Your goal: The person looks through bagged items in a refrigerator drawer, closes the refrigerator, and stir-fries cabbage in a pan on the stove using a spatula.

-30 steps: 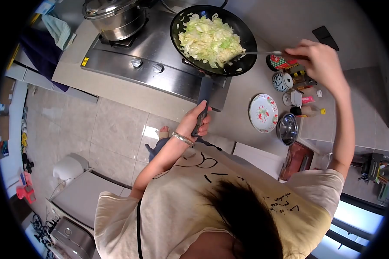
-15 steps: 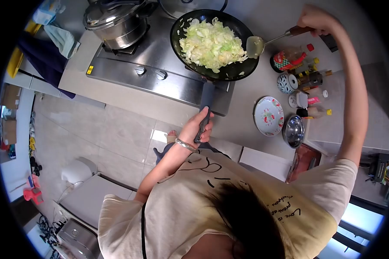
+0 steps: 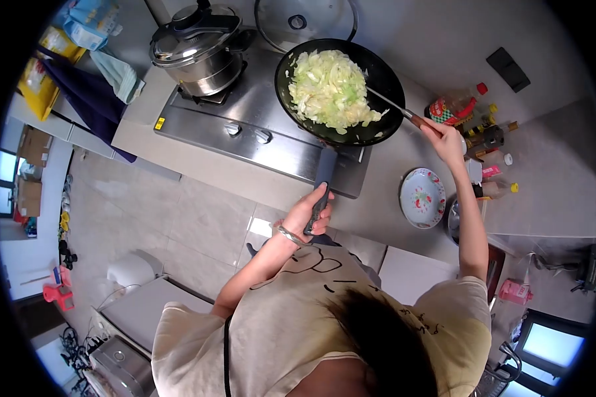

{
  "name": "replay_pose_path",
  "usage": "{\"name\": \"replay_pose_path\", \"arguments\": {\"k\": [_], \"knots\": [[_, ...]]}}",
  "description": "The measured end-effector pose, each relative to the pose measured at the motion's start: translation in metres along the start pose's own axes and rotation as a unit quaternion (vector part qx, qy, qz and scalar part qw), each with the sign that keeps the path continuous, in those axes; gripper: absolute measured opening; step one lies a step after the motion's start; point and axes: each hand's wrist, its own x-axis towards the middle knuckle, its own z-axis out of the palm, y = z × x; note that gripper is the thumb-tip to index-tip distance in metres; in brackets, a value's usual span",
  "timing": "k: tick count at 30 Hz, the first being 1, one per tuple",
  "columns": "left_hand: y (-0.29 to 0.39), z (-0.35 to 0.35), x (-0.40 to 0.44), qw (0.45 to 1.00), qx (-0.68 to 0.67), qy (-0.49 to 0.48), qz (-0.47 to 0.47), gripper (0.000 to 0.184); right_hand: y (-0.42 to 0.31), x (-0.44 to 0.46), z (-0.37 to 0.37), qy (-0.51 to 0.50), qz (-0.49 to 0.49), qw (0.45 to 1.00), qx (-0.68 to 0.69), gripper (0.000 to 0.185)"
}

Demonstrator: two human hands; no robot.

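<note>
My left hand is wrapped around the dark grey handle of a black frying pan on the stove. Chopped pale green cabbage fills much of the pan, heaped toward its left side. On the right, my right hand grips the brown handle of a spatula. The spatula's metal shaft reaches over the pan rim into the cabbage, and its blade is hidden there.
A steel pressure cooker stands on the left burner. Behind the pan leans a glass lid. Right of the stove are a floral plate, a metal bowl partly behind my forearm, and several sauce bottles.
My right hand has come down and left from above the bottles. The spatula blade, visible at the pan's right edge before, is now in the cabbage. My left hand keeps its hold.
</note>
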Motion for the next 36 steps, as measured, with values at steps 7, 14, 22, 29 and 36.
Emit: {"name": "replay_pose_path", "arguments": {"k": [7, 14, 22, 29, 36], "knots": [[0.000, 0.001, -0.003, 1.000, 0.001, -0.003, 0.000, 0.029, -0.113, -0.068, -0.054, 0.076, -0.212, 0.917, -0.329, 0.034], [0.000, 0.002, -0.003, 1.000, -0.009, -0.001, -0.004, 0.029, -0.078, 0.047, -0.114, -0.049, -0.025, 0.972, -0.227, 0.030], [0.001, -0.001, -0.002, 1.000, 0.007, -0.003, 0.002, 0.030, -0.060, 0.165, -0.069, -0.152, -0.072, 0.970, -0.176, 0.031], [-0.002, -0.004, 0.002, 1.000, -0.005, -0.016, 0.002, 0.031, -0.108, 0.105, -0.058, -0.075, -0.387, 0.874, -0.283, 0.035], [-0.001, 0.000, -0.001, 1.000, -0.004, 0.008, 0.000, 0.030, -0.159, -0.017, -0.102, -0.009, -0.448, 0.784, -0.429, 0.056]]}}
